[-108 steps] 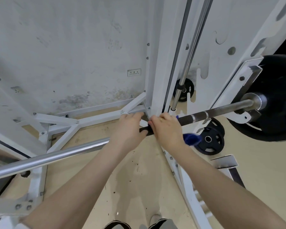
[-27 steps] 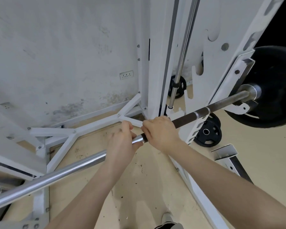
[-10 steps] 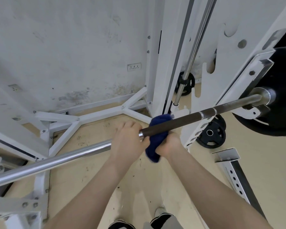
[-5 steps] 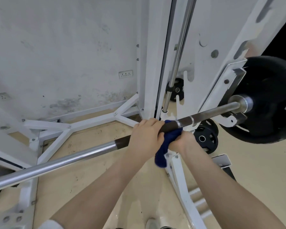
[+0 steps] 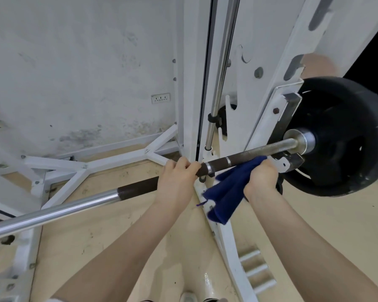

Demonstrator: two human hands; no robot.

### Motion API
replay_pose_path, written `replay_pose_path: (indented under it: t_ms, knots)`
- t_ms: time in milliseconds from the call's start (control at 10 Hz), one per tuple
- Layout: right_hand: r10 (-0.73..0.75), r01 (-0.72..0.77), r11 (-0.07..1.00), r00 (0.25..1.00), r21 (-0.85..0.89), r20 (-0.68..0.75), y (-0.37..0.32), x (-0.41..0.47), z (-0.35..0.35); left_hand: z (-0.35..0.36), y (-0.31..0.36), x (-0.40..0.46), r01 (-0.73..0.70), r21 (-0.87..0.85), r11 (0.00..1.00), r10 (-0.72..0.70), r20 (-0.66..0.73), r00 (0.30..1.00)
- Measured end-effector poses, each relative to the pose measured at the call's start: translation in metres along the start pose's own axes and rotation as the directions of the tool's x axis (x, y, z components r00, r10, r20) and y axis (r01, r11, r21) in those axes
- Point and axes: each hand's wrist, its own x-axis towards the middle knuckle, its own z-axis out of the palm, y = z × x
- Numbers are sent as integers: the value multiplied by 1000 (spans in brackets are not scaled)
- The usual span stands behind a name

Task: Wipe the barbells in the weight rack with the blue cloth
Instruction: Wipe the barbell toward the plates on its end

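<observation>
A long steel barbell [image 5: 59,209] crosses the view from lower left to right, with dark knurled sections and a big black weight plate [image 5: 347,136] on its right end. My left hand [image 5: 177,179] grips the dark knurled part of the bar near the white upright. My right hand [image 5: 261,177] holds the blue cloth [image 5: 225,192] just under the bar near the plate's collar. One corner of the cloth touches the bar, and the rest hangs down below my hand.
The white weight rack [image 5: 192,83] stands right behind the bar, with a chrome guide rod [image 5: 222,62] and base struts [image 5: 109,162] on the wooden floor. A small black plate sits low behind the upright. A grey wall with a socket [image 5: 160,98] is beyond.
My right hand has slid the blue cloth to the right along the bar, away from my left hand and toward the weight plate. My left hand keeps its grip on the bar.
</observation>
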Motion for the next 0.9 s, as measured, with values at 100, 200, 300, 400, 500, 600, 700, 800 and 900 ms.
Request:
replay_pose_path:
  t_ms: [100, 200, 300, 400, 500, 600, 700, 800, 900]
  knots:
    - [-337, 331, 883, 941, -334, 40, -6, 1, 11, 0, 1, 0, 15, -21, 1000, -16, -21, 1000]
    - [-496, 524, 790, 851, -319, 171, 14, -10, 19, 3, 2, -1, 10, -5, 1000, -10, -51, 999]
    - [-665, 794, 463, 605, -394, 438, 30, -25, 20, 6, 0, 0, 10, -40, 999, -13, -92, 996]
    - [-689, 868, 180, 447, -462, 571, 16, -9, 14, 5, -1, 1, 3, -59, 998, -9, -100, 995]
    - [-676, 802, 122, 498, -584, 543, -4, 0, 13, 6, -3, 1, 13, -58, 998, -16, -50, 999]
    - [-521, 890, 73, 419, -449, 744, 0, -24, 12, 2, -4, 0, -1, -151, 989, -8, -59, 998]
    - [-125, 819, 514, 368, -257, 921, 5, -59, 2, -8, -13, -16, 39, -434, 900, -61, -37, 997]
    - [50, 409, 880, 426, -242, 903, 5, -78, 1, -19, -35, -49, -125, -521, 844, 83, -104, 991]
    - [166, 409, 882, 197, -235, 966, 15, -93, 7, -32, -58, -85, -66, -631, 773, 63, -27, 998]
